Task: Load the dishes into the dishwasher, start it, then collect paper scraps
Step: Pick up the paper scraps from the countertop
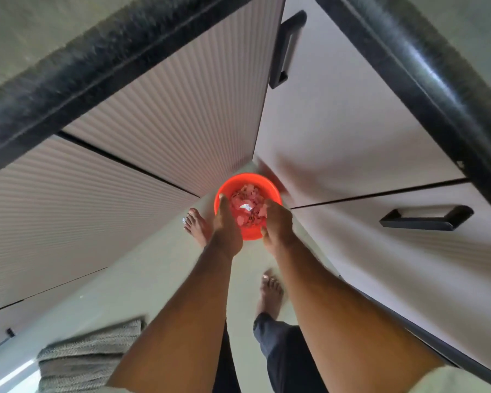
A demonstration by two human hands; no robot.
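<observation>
A: Item: red bowl (248, 205), paper scraps (248, 204) inside?
B: Yes. Left hand (226, 225) and right hand (278, 222) each clamped on its rim, seemingly above the floor (142, 279) corner.

Pale ribbed cabinet fronts (159, 114) stand left of the grip, smooth ones (338, 123) with black handles (425, 219) right. Dark counter edges (77, 72) run above; pale floor (142, 279) and a grey mat (91, 355) lie below.
</observation>
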